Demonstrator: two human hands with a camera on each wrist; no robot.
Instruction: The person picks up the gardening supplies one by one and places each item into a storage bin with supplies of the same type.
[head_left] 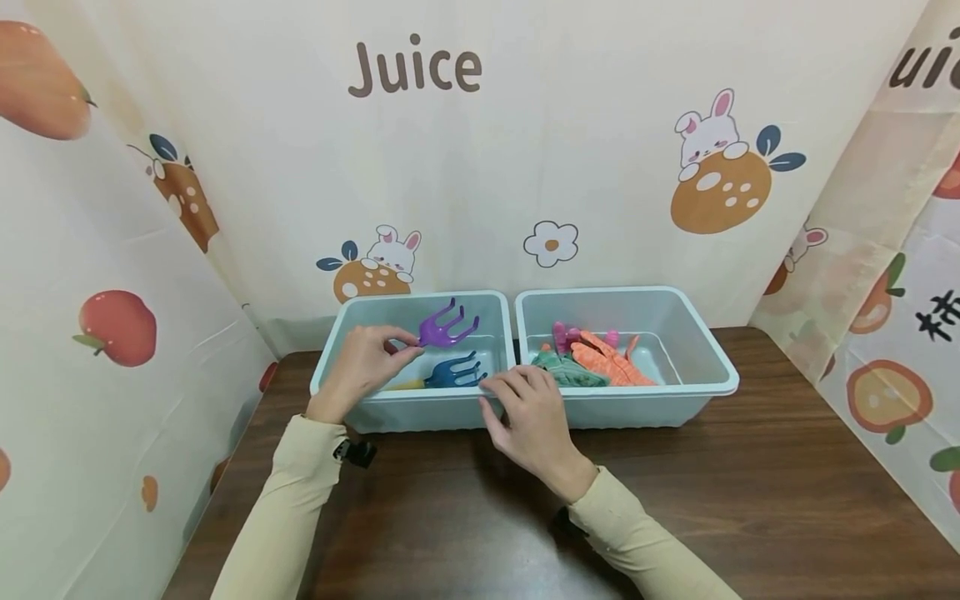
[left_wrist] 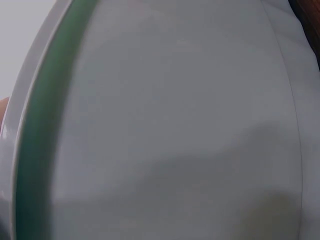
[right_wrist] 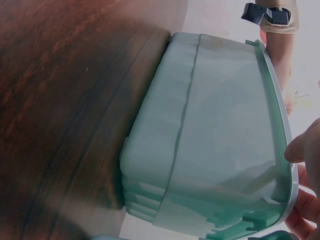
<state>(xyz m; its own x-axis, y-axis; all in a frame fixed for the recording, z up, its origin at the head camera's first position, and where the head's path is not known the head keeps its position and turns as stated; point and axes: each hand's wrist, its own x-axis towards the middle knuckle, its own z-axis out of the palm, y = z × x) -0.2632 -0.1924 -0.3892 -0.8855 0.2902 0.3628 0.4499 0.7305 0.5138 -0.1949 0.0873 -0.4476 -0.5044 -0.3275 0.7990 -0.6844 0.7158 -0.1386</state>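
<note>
My left hand (head_left: 363, 362) pinches a purple toy garden rake (head_left: 441, 332) above the left bin (head_left: 420, 412), its prongs pointing right. Inside that light-blue plastic bin lies a blue rake (head_left: 452, 372) with a yellow handle. At the bin's front right corner, my right hand (head_left: 531, 417) holds the rim, thumb on the outside and fingers over the edge. The right wrist view shows this thumb (right_wrist: 297, 149) against the rim. Only the bin's outer wall (left_wrist: 175, 110) fills most of the left wrist view; the rake is hidden there.
A matching right bin (head_left: 637, 408) stands beside the left one, holding crumpled orange gloves (head_left: 607, 360), a green cloth item (head_left: 573, 371) and a pink piece (head_left: 560, 335). Both bins sit on a brown wooden table (head_left: 750, 500), with printed curtains (head_left: 480, 167) behind and at the sides.
</note>
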